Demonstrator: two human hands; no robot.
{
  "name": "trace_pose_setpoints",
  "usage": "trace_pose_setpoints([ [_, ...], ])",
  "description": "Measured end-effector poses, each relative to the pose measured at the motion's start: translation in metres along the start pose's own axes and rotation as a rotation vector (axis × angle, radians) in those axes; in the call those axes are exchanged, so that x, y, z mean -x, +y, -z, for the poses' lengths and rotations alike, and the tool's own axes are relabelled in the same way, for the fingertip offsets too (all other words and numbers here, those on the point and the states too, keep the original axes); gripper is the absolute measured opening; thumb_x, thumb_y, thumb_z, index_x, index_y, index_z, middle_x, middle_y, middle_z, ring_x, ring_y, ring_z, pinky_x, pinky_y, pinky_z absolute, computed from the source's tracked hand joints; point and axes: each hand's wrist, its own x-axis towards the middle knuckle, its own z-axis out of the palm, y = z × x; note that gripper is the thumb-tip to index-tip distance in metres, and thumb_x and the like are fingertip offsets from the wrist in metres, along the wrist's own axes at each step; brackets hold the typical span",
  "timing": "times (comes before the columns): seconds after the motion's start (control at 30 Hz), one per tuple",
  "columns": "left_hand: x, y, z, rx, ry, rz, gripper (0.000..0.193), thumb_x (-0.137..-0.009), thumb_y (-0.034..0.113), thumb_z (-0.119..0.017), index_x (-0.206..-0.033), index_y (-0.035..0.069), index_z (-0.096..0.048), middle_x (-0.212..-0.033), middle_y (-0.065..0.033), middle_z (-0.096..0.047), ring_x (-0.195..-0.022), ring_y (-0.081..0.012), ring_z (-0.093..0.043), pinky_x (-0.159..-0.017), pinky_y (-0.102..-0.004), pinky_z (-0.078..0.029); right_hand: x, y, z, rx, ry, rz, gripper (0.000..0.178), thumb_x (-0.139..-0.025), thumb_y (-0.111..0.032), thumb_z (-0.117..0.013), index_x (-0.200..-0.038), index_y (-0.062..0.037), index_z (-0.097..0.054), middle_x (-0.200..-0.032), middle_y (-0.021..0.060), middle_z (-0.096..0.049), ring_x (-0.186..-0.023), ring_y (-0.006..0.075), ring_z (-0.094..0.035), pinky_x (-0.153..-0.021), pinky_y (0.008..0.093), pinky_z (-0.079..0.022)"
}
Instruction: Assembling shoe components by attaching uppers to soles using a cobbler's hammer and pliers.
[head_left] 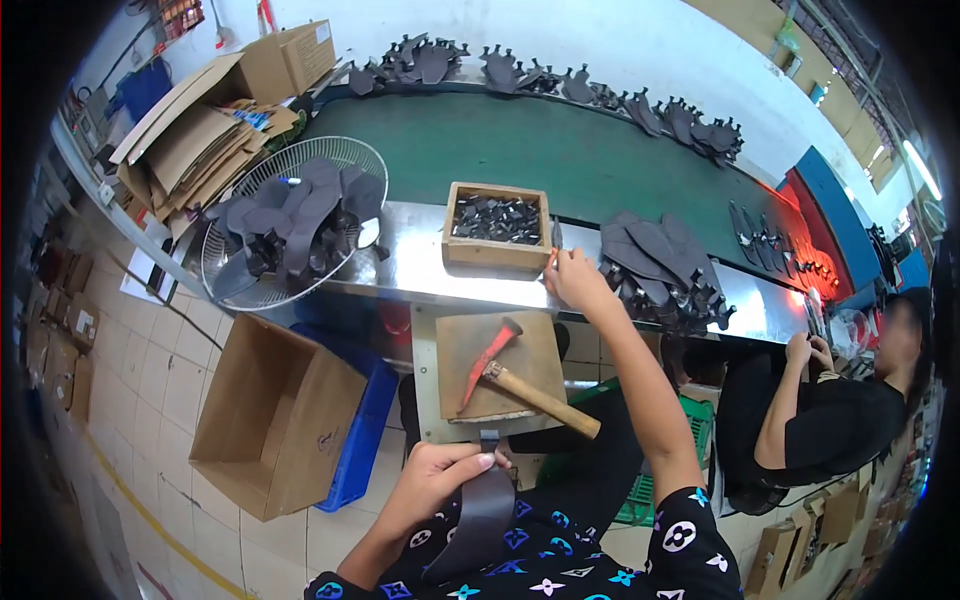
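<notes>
My left hand [435,482] pinches a dark grey, curved flat piece [478,528] over my lap. A small metal clip [489,437] shows at its top end. My right hand [577,280] is stretched forward to the metal table edge, its fingers closed round a small orange-handled tool [557,238] with a dark blade-like tip. Right beside it stands a wooden box [494,262] of small dark metal parts. Between my hands a hammer [535,395] with a red head and wooden handle lies on a worn board [460,345].
A wire basket [375,165] of dark pieces stands at left, above an open carton [260,400] and a blue bin [365,430]. More dark pieces [660,250] lie right of my hand. Beyond is a green conveyor belt [420,130]. A person [820,420] works at right.
</notes>
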Motion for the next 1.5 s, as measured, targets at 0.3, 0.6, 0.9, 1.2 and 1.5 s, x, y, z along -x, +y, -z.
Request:
trace_pose_setpoints([
  [0.3,-0.011,-0.010,0.002,0.017,-0.086,0.021,0.031,-0.097,0.024,-0.058,-0.096,-0.002,-0.074,-0.081,-0.0049,-0.071,-0.077,-0.0084,-0.062,-0.074,-0.0231,-0.047,0.020,-0.013,0.016,0.069,0.111,-0.115,0.047,-0.077,-0.035,-0.066,-0.102,0.0051,-0.063,-0.103,0.0272,-0.064,-0.084,0.0418,-0.069,-0.071,0.0489,-0.058],
  [0.6,-0.007,-0.013,-0.010,0.358,-0.354,0.067,0.026,-0.097,0.023,-0.047,-0.098,0.000,-0.059,-0.096,-0.0084,-0.064,-0.092,-0.0147,-0.057,-0.086,-0.0283,-0.043,0.168,-0.036,0.069,-1.718,0.094,-0.156,0.033,-0.087,-0.034,-0.067,-0.083,-0.0018,-0.061,-0.102,0.0119,-0.060,-0.091,0.0229,-0.064,-0.082,0.0397,-0.052],
  [0.9,-0.020,0.001,-0.029,0.354,-0.636,0.113,0.024,-0.100,0.021,-0.048,-0.103,-0.001,-0.058,-0.096,-0.0102,-0.066,-0.092,-0.0192,-0.062,-0.086,-0.0326,-0.046,0.277,-0.070,0.168,-1.021,-0.574,0.089,0.011,-0.084,-0.011,-0.071,-0.090,-0.0017,-0.071,-0.147,0.0223,-0.044,-0.136,0.0349,-0.045,-0.110,0.0434,-0.037],
  [1.2,-0.024,0.004,-0.040,0.302,-0.605,0.222,0.028,-0.099,0.021,-0.049,-0.110,-0.003,-0.059,-0.096,-0.0103,-0.068,-0.093,-0.0193,-0.064,-0.086,-0.0319,-0.048,0.271,-0.070,0.204,-0.628,-0.691,0.129,0.021,-0.080,-0.006,-0.066,-0.099,0.0021,-0.065,-0.146,0.0229,-0.040,-0.139,0.0404,-0.036,-0.110,0.0496,-0.031],
  [1.5,-0.021,0.003,-0.046,0.272,-0.574,0.267,0.025,-0.099,0.018,-0.046,-0.107,-0.002,-0.058,-0.093,-0.0110,-0.067,-0.090,-0.0201,-0.063,-0.083,-0.0321,-0.047,0.275,-0.073,0.208,-0.452,-0.675,0.118,0.020,-0.072,-0.010,-0.071,-0.087,0.0037,-0.070,-0.110,0.0167,-0.059,-0.101,0.0300,-0.058,-0.086,0.0384,-0.044],
])
